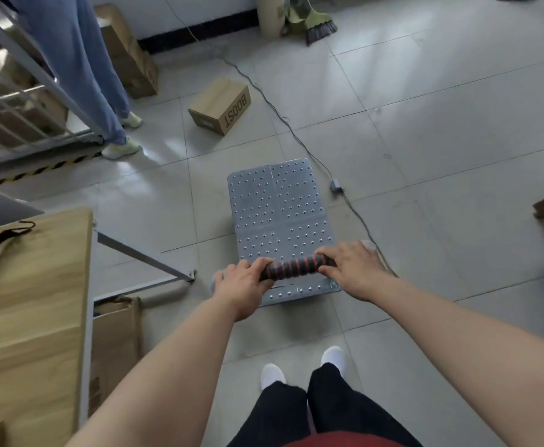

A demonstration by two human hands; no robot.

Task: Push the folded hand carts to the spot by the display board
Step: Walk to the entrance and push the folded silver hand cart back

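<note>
Both hands, left (243, 282) and right (353, 269), wrap their fingers around the grip (296, 267) of the cart (280, 204). The cart stands mid-floor; a box (220, 106) lies farther left.

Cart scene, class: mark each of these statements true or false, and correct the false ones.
1. Both hands grip the cart's handle. True: left hand, right hand.
2. The cart carries a box. False: its studded deck is bare.
3. A cable runs along the floor right of the cart. True.
4. The BOOST box sits on the table. False: it lies on the floor ahead.
5. A broom stands by the far wall. True.
</note>
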